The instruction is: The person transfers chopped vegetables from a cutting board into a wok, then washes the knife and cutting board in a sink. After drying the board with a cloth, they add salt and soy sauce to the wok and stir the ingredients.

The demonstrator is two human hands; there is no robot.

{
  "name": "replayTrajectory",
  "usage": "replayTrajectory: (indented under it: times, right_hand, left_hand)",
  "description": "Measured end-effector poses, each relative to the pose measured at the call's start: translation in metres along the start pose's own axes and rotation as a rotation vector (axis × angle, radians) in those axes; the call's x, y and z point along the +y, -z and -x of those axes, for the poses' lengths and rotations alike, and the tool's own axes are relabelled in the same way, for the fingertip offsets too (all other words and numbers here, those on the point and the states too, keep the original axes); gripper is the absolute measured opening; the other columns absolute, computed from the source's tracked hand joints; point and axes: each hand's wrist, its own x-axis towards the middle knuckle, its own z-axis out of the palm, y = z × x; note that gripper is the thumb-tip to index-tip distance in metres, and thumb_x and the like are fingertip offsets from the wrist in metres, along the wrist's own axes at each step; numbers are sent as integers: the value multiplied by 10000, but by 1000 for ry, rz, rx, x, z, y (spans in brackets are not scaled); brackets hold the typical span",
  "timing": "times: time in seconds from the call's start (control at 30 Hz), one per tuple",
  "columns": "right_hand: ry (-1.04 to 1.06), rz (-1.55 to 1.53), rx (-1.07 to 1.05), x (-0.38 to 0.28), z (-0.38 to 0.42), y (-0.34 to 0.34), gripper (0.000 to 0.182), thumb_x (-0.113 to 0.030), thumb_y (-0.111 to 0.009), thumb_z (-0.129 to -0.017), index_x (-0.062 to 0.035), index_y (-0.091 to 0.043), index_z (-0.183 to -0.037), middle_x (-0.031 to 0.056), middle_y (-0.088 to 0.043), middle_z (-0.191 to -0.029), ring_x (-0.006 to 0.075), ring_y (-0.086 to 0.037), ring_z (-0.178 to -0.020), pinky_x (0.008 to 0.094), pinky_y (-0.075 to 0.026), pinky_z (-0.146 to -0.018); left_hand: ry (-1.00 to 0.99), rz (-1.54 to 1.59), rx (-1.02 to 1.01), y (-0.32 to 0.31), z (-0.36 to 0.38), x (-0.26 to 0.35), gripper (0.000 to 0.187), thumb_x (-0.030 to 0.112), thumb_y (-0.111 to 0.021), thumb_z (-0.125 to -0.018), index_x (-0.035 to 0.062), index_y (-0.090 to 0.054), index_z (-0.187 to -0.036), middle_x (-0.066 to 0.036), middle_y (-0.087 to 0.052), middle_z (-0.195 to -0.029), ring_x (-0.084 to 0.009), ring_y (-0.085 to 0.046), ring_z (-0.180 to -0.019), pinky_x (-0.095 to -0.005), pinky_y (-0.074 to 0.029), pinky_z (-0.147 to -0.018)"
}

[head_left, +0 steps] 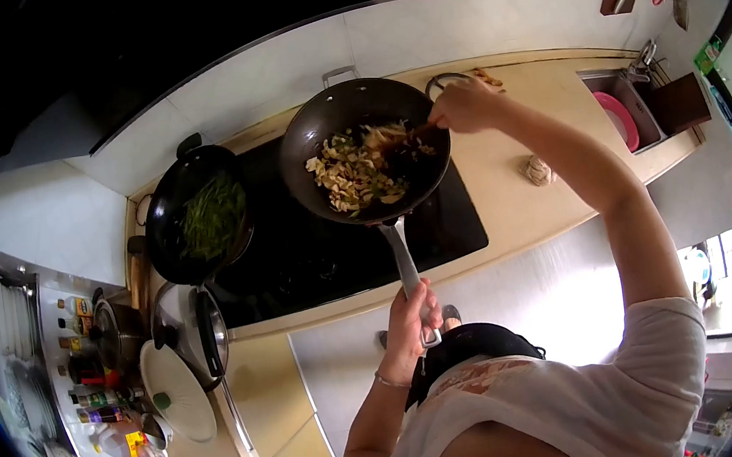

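Note:
My left hand (pixel 414 318) is wrapped round the metal handle (pixel 403 256) of a dark wok (pixel 307 145), which is over the black stove top (pixel 281 279). Chopped pale and green food (pixel 347 176) lies inside that wok. Above its right rim, my right hand (pixel 465 105) is closed round a brown spatula (pixel 419 135), whose lower end is among the food. A second black wok (pixel 166 251) with green vegetables (pixel 213 217) stands to the left.
Lids (pixel 177 393) and a brown pot (pixel 123 333) stand at the left, near several bottles (pixel 101 399). A pale round item (pixel 538 171) lies on the right counter (pixel 542 109). Farther right, a sink (pixel 644 135) holds a pink basin (pixel 617 120).

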Motion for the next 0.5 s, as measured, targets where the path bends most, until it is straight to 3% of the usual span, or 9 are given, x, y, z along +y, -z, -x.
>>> replayTrajectory:
  times: [0.03,0.1,0.17,0.23,0.3,0.37,0.4,0.43,0.5]
  right_hand:
    - [49,156,-23,26,-30,-18,130,-154,-531,-719,-65,-626,-711,117,-611,-679,215,-602,-681,349,-476,-567]
    - [-211,-186,-202,15,-9,39,205,-145,-549,-713,-13,-557,-557,110,-541,-491,209,-549,-452,345,-441,-428]
    - [-294,-380,-200,52,-19,36,290,-164,-576,-705,-6,-502,-473,81,-478,-393,188,-490,-344,330,-399,-361]
    - [-335,-226,-320,89,-41,15,290,-187,-582,-704,-38,-483,-476,66,-484,-412,174,-502,-381,324,-383,-369]
    - [79,-130,-496,119,-66,-17,305,-202,-565,-703,-74,-448,-453,43,-457,-398,176,-472,-386,332,-358,-376]
    - [444,-379,-246,106,-74,-38,233,-121,-502,-731,-51,-510,-510,30,-459,-426,106,-438,-309,218,-374,-310]
    - [64,-160,-291,90,-88,-53,156,-131,-506,-759,-53,-602,-665,8,-469,-449,87,-428,-323,216,-341,-305]
    - [66,-163,-292,71,-88,-55,156,-131,-506,-759,-53,-602,-665,8,-469,-449,87,-428,-323,216,-341,-305]
    - [-214,-1026,-198,42,-80,-49,177,-135,-515,-776,-59,-623,-894,13,-504,-499,74,-439,-364,219,-321,-313]
  left_hand:
    - [-6,1,7,1,0,0,223,243,-538,-826,67,-459,-939,-6,-464,-652,-99,-437,-476,-196,-345,-409]
    - [7,-29,1,3,0,-1,238,254,-537,-826,65,-454,-946,-7,-464,-650,-98,-437,-479,-203,-353,-415]
    - [-6,-19,-7,0,-1,0,252,265,-536,-825,65,-447,-949,-6,-463,-650,-97,-437,-479,-207,-356,-414]
    - [15,-7,-8,-1,1,2,201,234,-493,-853,60,-452,-945,-19,-447,-668,-89,-422,-486,-203,-336,-420]
    - [17,13,-5,-2,1,3,204,233,-491,-855,57,-448,-948,-19,-446,-667,-91,-422,-489,-210,-339,-425]
    - [9,8,-29,1,1,0,206,232,-489,-856,55,-445,-952,-20,-444,-667,-95,-422,-488,-216,-344,-425]
    - [31,44,-31,-2,2,2,208,230,-488,-856,55,-441,-960,-21,-444,-667,-97,-423,-488,-218,-346,-425]
    - [31,43,-27,-2,2,2,208,230,-488,-856,55,-441,-960,-21,-444,-667,-97,-423,-488,-218,-346,-425]
    - [25,34,-36,-2,2,2,213,232,-483,-858,55,-437,-968,-20,-443,-668,-98,-421,-487,-219,-348,-425]
